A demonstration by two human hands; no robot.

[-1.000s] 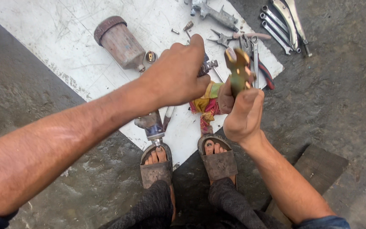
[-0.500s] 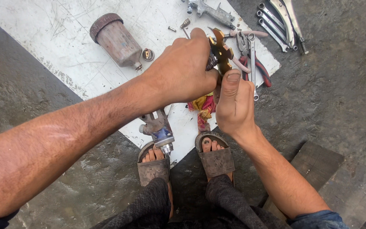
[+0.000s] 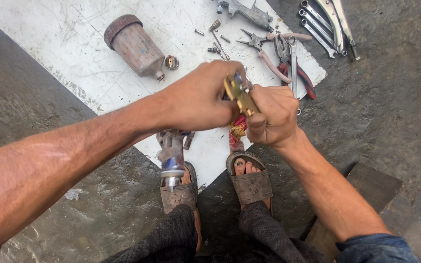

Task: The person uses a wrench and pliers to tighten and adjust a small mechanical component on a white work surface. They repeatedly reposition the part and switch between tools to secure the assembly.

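Grip: both hands [image 3: 235, 100] on flat brass-ish wrench [image 3: 239, 93].

Single head-mounted view, aimed steeply downward from above the person's own body. Both forearms enter from the bottom edge; the sandalled feet [image 3: 215, 182] sit low in frame. Close range: the white board [image 3: 64, 44] on the concrete floor [image 3: 391, 122] fills the upper field.

No packages, signs or screens lie on the white board [image 3: 64, 44] or the concrete around it, and no label shows plainly on any of the tools and parts there.
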